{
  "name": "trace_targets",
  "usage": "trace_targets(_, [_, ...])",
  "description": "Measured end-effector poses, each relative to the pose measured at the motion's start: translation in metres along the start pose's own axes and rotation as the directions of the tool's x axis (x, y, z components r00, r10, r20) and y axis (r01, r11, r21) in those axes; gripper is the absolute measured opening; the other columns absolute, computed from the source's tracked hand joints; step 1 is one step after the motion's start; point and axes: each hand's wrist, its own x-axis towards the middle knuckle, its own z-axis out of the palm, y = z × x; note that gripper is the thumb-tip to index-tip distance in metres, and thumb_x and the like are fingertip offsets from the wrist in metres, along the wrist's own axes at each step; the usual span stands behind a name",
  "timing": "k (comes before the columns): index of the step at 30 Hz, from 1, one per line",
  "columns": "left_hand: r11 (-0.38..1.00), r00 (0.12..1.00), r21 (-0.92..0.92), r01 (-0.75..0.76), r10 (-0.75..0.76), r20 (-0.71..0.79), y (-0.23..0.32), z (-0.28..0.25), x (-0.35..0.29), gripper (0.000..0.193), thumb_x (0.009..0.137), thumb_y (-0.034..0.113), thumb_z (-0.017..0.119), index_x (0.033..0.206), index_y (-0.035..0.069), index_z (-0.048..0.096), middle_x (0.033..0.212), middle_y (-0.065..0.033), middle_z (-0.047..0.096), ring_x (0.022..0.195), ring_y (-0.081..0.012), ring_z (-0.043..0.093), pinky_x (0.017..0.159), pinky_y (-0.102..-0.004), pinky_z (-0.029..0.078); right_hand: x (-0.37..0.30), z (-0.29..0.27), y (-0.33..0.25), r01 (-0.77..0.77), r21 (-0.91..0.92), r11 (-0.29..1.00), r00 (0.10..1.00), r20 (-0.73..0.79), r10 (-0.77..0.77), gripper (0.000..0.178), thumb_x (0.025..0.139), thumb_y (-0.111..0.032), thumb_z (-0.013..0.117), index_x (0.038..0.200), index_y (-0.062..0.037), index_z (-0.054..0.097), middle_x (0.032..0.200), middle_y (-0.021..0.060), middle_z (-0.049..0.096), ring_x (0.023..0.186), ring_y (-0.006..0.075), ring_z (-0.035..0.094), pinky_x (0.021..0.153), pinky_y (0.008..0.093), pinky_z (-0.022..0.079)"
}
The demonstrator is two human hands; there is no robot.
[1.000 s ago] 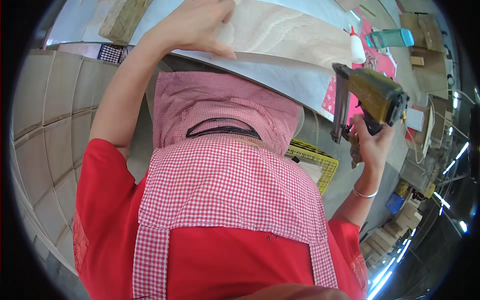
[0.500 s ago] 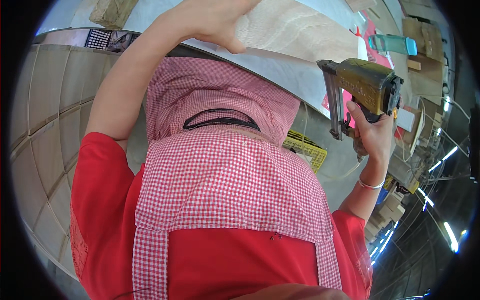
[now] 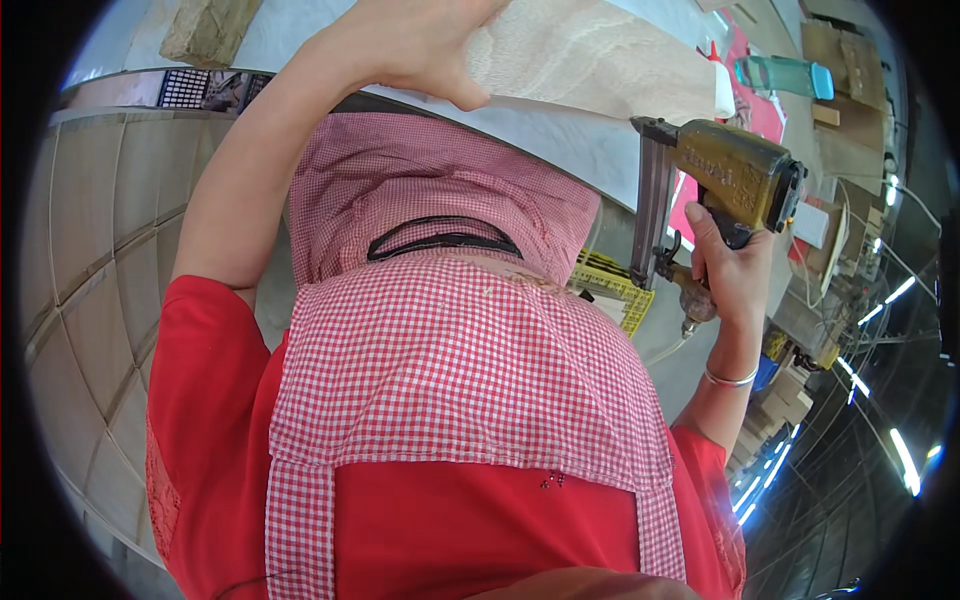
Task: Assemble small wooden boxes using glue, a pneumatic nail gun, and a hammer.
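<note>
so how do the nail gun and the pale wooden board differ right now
Look: the nail gun has a yellow-brown body with dark parts; the wooden board is pale with visible grain.
Shape: the nail gun is bulky and angular; the board is flat and broad.
Handling: the nail gun is gripped by its handle in the right hand; the board has the left hand at its left end.

Can make out raised, letter-like marks (image 3: 712, 167) on the side of the dull yellow nail gun (image 3: 748, 170), but cannot read any word or number there, too blurred.
</note>
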Motion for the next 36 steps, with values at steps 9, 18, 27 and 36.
trace_targets(9, [0.87,0.847,-0.201,-0.451,0.346,-0.405,-0.032,0.017,-0.017,0.059,0.058,0.035,0.08,0.098,-0.001,0.055,0.11,-0.0275,0.052,0.113,-0.0435,0.048,0.098,-0.0471,0.039,0.006,-0.004,-0.019,0.058,-0.161,0.985,0.998,0.0,-0.059,0.021,0.087,-0.019,0.077,0.092,-0.0015,0.066,0.061,-0.003,0.056,0.044,0.0035,0.044,0.039,0.0221,0.031])
trace_targets(18, [0.945,0.984,-0.276,-0.178,0.172,-0.046,-0.033,0.011,-0.014,0.056,0.059,0.033,0.079,0.095,0.002,0.049,0.106,-0.0268,0.05,0.12,-0.0473,0.042,0.099,-0.0489,0.037,-0.001,0.018,-0.037,0.252,-0.131,0.959,0.968,0.053,-0.247,0.024,0.086,-0.021,0.079,0.094,-0.0011,0.067,0.062,-0.0023,0.058,0.046,0.0038,0.046,0.04,0.0214,0.034])
trace_targets(27, [0.922,0.97,-0.316,-0.222,0.176,-0.169,-0.022,0.026,0.003,0.055,0.057,0.031,0.079,0.092,0.002,0.048,0.104,-0.031,0.05,0.121,-0.0505,0.041,0.098,-0.0502,0.037,0.005,0.03,-0.057,0.326,-0.04,0.944,0.924,0.223,-0.31,0.027,0.084,-0.022,0.081,0.097,-0.0004,0.069,0.067,-0.0014,0.061,0.048,0.0038,0.049,0.042,0.0213,0.037])
trace_targets(36, [0.913,0.95,-0.307,-0.268,0.197,-0.242,-0.02,0.032,0.005,0.054,0.058,0.032,0.078,0.091,0.002,0.048,0.105,-0.0307,0.051,0.121,-0.0499,0.042,0.098,-0.0511,0.038,-0.001,0.036,-0.061,0.272,-0.054,0.961,0.944,0.21,-0.256,0.025,0.084,-0.021,0.08,0.096,-0.0011,0.07,0.066,-0.0019,0.061,0.049,0.004,0.049,0.043,0.0205,0.036])
